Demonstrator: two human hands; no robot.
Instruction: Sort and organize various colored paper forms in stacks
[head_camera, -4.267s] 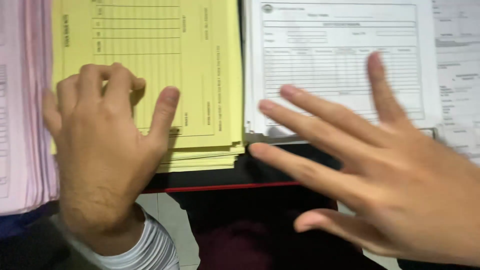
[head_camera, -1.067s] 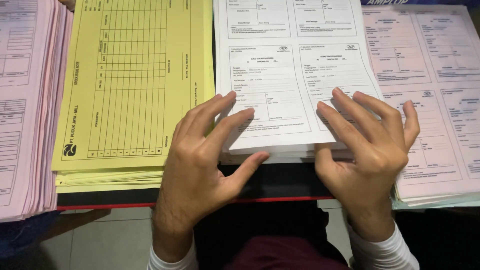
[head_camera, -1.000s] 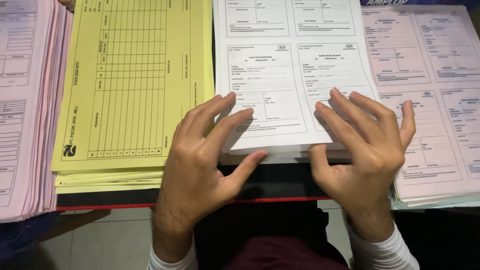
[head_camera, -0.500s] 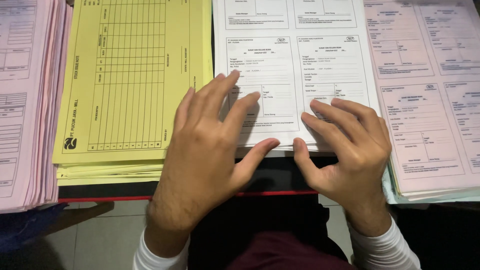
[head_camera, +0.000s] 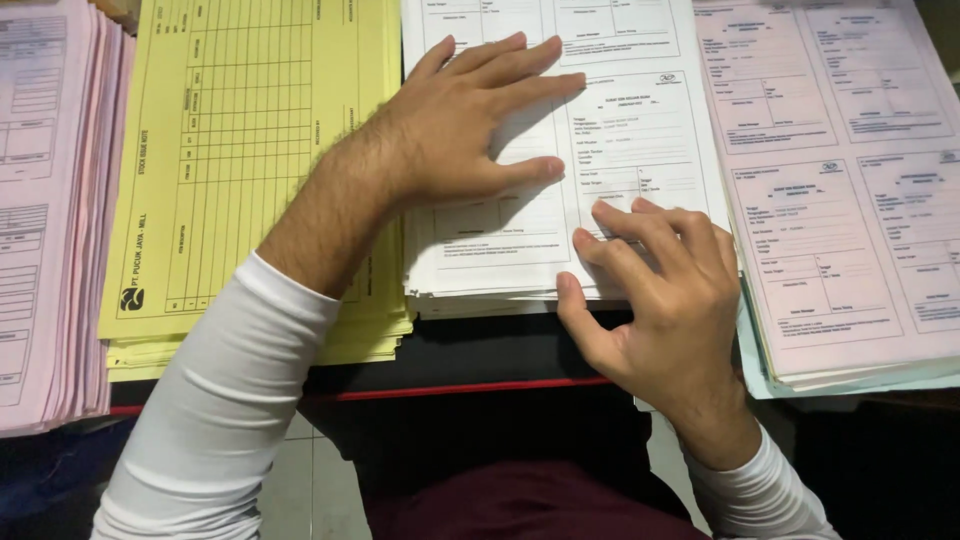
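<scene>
A stack of white printed forms (head_camera: 620, 140) lies in the middle of a dark table. My left hand (head_camera: 465, 115) rests flat on its top sheet, fingers spread and pointing right, holding nothing. My right hand (head_camera: 665, 295) sits at the stack's near edge. Its fingertips press on the top sheet and its thumb is against the front edge of the pile. A white sleeve covers each forearm.
A yellow stack of forms (head_camera: 250, 150) lies left of the white one, and a tall pink stack (head_camera: 50, 200) at the far left. Another pink stack (head_camera: 850, 190) lies on the right. The table's front edge has a red strip (head_camera: 450, 390).
My left hand has slid away from the near edge up across the white top sheet. My right hand has shifted slightly left along the front edge. The view has moved a little.
</scene>
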